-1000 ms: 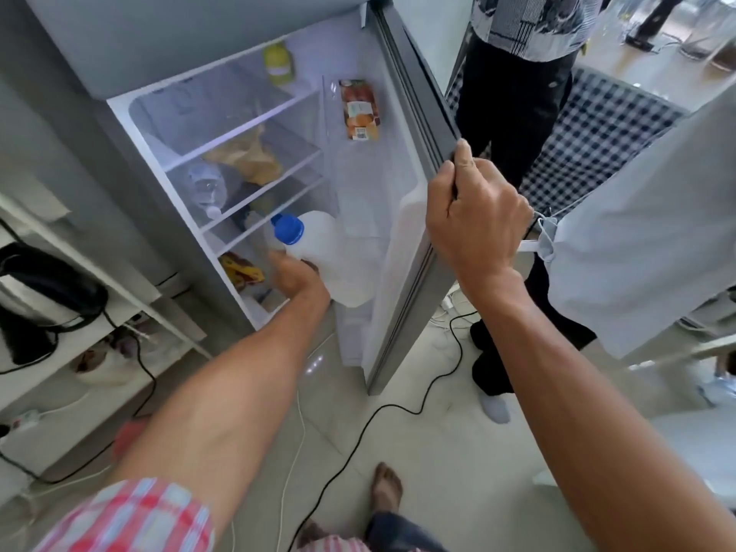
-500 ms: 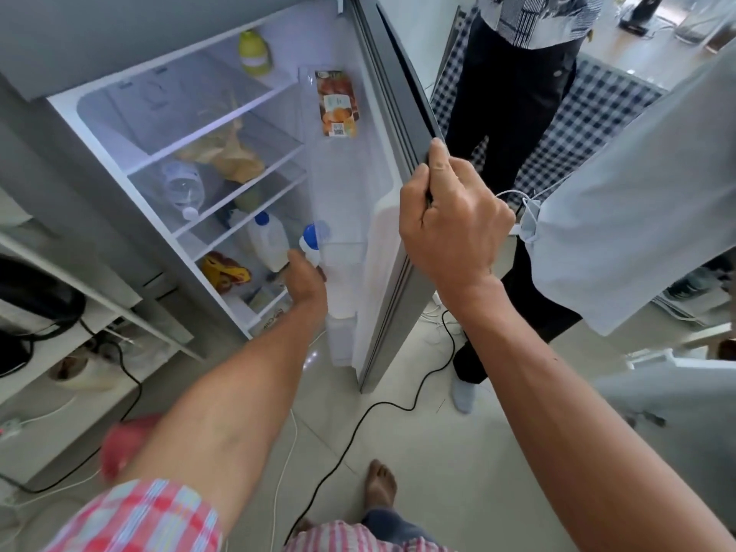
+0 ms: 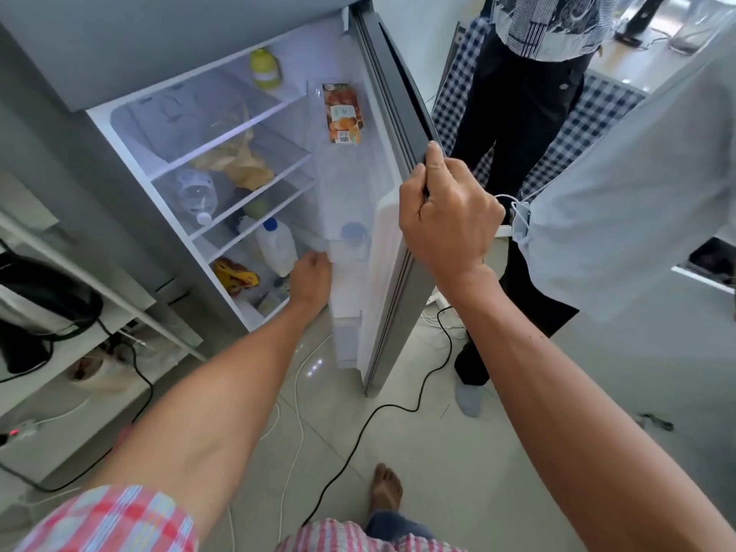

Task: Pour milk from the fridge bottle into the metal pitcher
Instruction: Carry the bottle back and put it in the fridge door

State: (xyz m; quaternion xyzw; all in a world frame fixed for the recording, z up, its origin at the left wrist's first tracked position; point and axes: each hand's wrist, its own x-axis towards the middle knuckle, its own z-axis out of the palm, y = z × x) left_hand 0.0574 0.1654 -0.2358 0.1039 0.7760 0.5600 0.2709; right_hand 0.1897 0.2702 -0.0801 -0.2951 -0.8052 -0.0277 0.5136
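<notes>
Bottle [image 3: 352, 237] — just beyond left hand [image 3: 311, 279]

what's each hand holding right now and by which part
The right hand grips the outer edge of the open fridge door. The left hand is at the door shelf beside a blue-capped bottle; whether it holds anything cannot be told.

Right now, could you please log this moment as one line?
left hand: by white blue-capped milk bottle in door bin | right hand: grips grey fridge door
</notes>
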